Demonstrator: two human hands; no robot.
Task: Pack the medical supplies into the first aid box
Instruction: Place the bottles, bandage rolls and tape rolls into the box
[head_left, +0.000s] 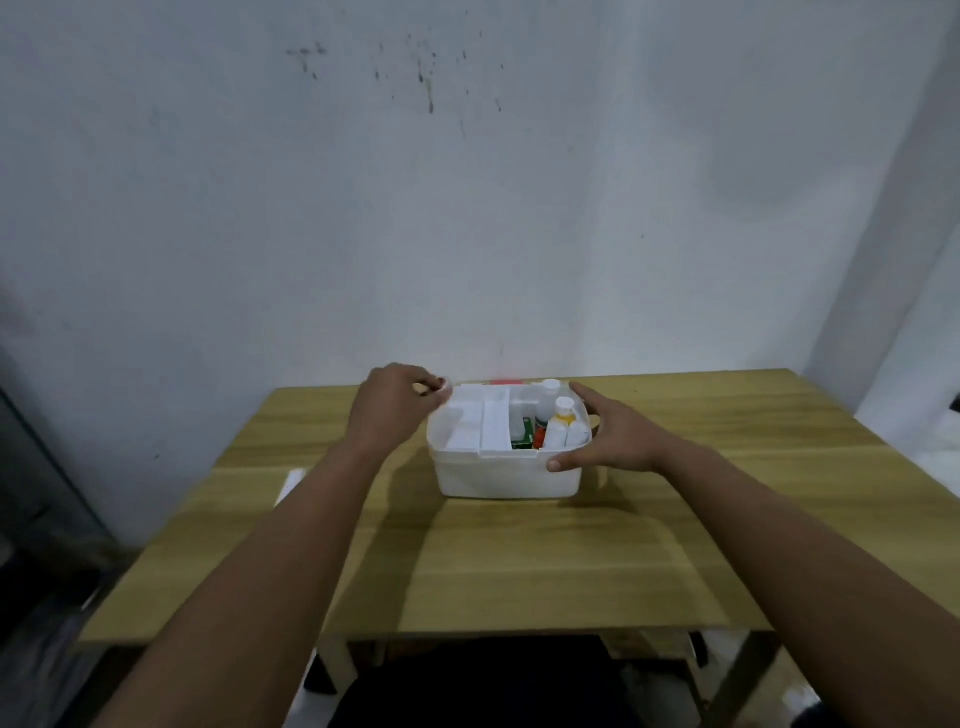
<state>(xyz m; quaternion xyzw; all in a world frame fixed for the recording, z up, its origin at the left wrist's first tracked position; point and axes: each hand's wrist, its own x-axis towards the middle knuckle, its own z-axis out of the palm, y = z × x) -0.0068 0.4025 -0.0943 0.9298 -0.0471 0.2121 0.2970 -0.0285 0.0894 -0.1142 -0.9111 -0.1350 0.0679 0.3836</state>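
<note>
My forearms come in from the bottom edge, nearest to me, and reach out over the table to the box, which sits at its far middle, against the wall. My left hand is at the box's far left corner, fingers curled and pinching something small and white; I cannot tell whether it is a loose supply or part of the white tray that fills the left half. My right hand is spread open around the right end, thumb on the front rim, gripping nothing. Bottles stand upright in the right half. The box's long axis runs left to right between my hands. My left hand is nearer the tray, so I judge it makes the next move.
</note>
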